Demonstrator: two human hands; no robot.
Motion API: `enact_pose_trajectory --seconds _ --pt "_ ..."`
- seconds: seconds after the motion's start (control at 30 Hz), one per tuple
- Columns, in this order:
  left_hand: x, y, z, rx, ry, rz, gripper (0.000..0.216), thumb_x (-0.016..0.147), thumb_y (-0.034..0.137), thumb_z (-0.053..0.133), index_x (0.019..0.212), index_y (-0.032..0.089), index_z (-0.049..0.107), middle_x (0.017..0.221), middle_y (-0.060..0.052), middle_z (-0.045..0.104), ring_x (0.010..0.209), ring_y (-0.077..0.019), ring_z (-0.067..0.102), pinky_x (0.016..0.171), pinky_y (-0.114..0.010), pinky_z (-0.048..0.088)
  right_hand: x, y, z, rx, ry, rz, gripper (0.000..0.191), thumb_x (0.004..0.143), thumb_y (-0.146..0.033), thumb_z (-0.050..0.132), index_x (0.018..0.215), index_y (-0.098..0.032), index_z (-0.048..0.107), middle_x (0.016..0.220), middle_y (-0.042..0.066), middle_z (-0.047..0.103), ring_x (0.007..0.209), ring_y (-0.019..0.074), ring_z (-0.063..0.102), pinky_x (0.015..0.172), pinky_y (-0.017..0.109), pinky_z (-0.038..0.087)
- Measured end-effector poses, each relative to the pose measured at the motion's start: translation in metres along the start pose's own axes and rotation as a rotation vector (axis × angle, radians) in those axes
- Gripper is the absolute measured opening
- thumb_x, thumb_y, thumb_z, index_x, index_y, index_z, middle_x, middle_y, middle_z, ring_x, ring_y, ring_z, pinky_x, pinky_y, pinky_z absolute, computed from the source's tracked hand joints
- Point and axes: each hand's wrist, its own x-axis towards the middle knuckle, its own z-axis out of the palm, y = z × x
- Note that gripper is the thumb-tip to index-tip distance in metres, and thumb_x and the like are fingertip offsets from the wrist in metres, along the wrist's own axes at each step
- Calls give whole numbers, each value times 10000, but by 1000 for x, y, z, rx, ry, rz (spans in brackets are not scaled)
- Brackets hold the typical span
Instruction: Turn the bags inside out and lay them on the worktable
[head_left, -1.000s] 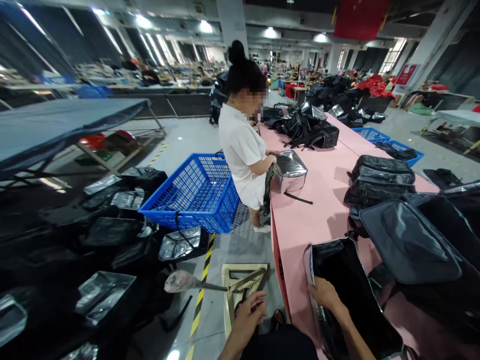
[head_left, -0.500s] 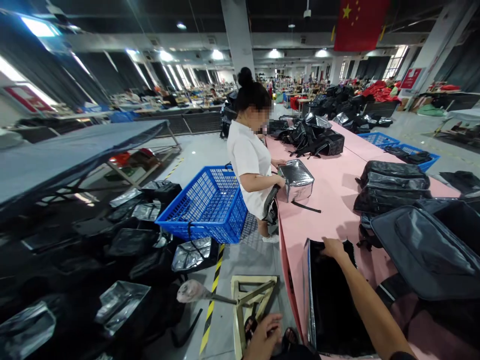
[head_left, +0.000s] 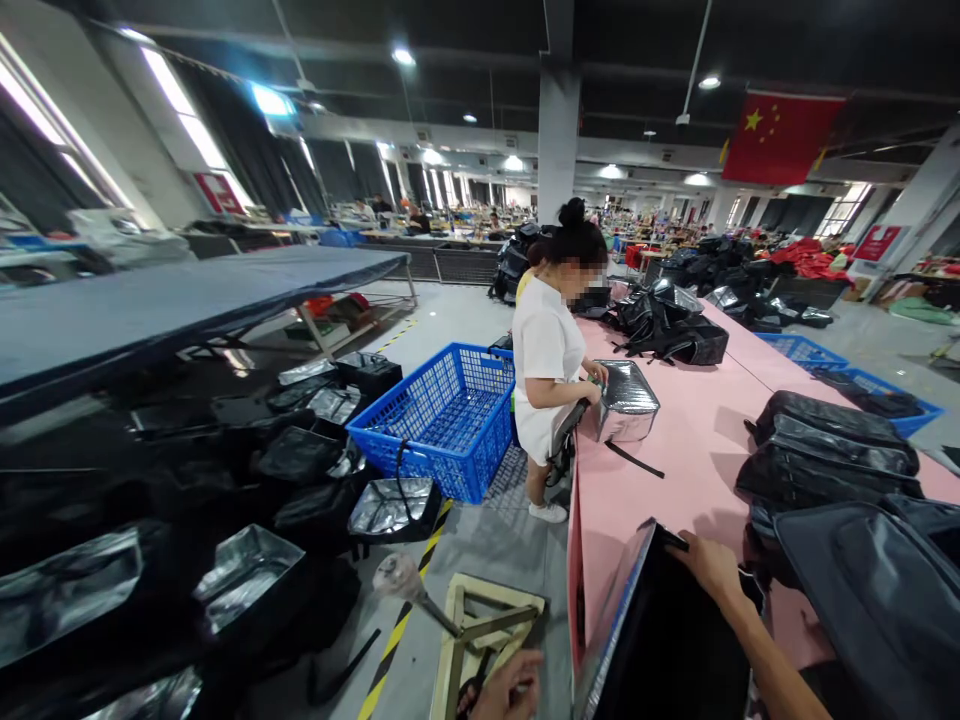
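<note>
Across the workshop floor (head_left: 480, 560), rows of worktables extend to the rear beneath ceiling lamps; a grey pillar (head_left: 559, 150) stands mid-hall. A pink-topped table (head_left: 701, 430) occupies the right side and carries black bags (head_left: 832, 440). At its left edge, a co-worker in white (head_left: 551, 345) has both hands at a silver box-shaped bag (head_left: 630, 395). A red flag (head_left: 787, 145) with yellow stars hangs at upper right. A blue crate (head_left: 442, 470) rests on the floor. The open black bag (head_left: 667, 640) is positioned at the table's near end, between the hands. Right hand (head_left: 712, 570): fingers and thumb pinch the bag's far rim. Left hand (head_left: 514, 685): apart from the bag, fingers loosely bent. Red sign (head_left: 877, 243), far right: white markings, too small to read.
</note>
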Motion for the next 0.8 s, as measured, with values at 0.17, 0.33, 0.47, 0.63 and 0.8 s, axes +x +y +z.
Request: enact_pose_trajectory --seconds 0.17,0.33,0.47,0.63,0.8 --pt "-10 91 0 96 29 205 770 894 743 764 1549 340 731 1485 -127 796 1463 -405 681 1269 -513 520 -23 -27 -75 -83 340 -18 447 1053 -698 650 1144 -309 850 838 98 850 805 304 824 672 315 435" --pt "-14 192 5 138 130 487 973 873 517 920 1751 323 546 1849 -126 471 1744 -431 351 1454 -624 230 -56 -84 -139 -106 809 -292 594 1079 -802 551 1010 -304 868 636 31 779 531 195 691 560 306 226" --pt "-20 231 -9 137 191 606 1052 844 270 887 1804 277 455 1875 -126 419 1761 -439 315 1460 -642 221 -73 -138 -180 -11 1083 -640 617 1107 -777 542 946 -280 869 576 -16 737 475 132 634 561 309 270" --pt "-46 218 -47 99 293 588 1056 801 53 667 1807 296 453 1541 -137 766 1413 -428 711 1289 -597 492 -79 -194 -197 51 1079 -921 611 1118 -731 571 878 -242 849 522 -42 675 456 100 605 566 298 318" --pt "-82 177 -75 8 439 394 978 780 37 695 1714 315 605 1308 -122 861 1123 -428 825 1118 -556 582 -83 -243 -174 185 952 -1143 600 1133 -689 577 833 -229 819 551 -41 692 485 88 625 571 295 355"
